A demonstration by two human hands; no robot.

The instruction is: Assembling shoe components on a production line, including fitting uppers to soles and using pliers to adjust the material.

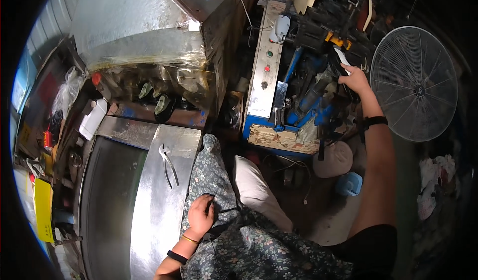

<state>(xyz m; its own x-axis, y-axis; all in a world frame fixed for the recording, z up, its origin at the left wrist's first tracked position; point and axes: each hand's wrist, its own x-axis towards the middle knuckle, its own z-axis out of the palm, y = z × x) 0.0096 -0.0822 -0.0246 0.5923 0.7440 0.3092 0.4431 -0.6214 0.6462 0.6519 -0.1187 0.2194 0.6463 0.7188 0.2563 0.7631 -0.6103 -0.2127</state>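
Note:
Reaching out to the far right, my right hand (355,80) is closed on what looks like a dark shoe with a white strip (341,56) along it. It is held against the dark machine (318,33), just below a yellow-orange clamp part (338,40). My left hand (201,214) rests on the floral cloth (213,173) over my leg, its fingers curled. Something dark shows at those fingertips, too small to make out. Pliers (168,164) lie on the metal plate (159,200) beside my left hand.
A control panel (266,61) with buttons fronts the machine. A large caged fan (416,83) stands at right. Behind the belt (112,195), shoes (163,105) sit under a metal hood (139,26). A round stool seat (333,159) and blue container (349,184) are below.

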